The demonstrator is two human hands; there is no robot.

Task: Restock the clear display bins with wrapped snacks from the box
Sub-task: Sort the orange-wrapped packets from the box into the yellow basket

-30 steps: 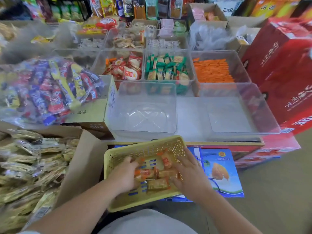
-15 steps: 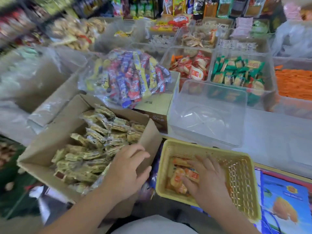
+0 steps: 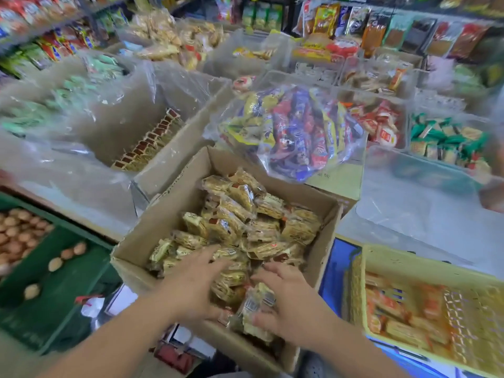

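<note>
- Wrapped snacks [image 3: 240, 227] filled the box [image 3: 131, 268], near centre; our left hand [image 3: 196, 279] and right hand [image 3: 289, 304] lay spread on them.
- We feared a loose scoop could spill slippery packets over the near wall.

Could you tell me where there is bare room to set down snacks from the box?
The empty clear bin, bordered by the candy bag, the green-wrapped snacks and the yellow basket, is bare. The box is crowded.

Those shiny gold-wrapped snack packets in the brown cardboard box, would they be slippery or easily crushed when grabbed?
Probably slippery: the glossy gold-wrapped snack packets lie loose and jumbled in the brown cardboard box, so a handful may slide apart. Likely light: thin film wrappers, small pieces. Possibly crushable, though contents are hidden.
</note>
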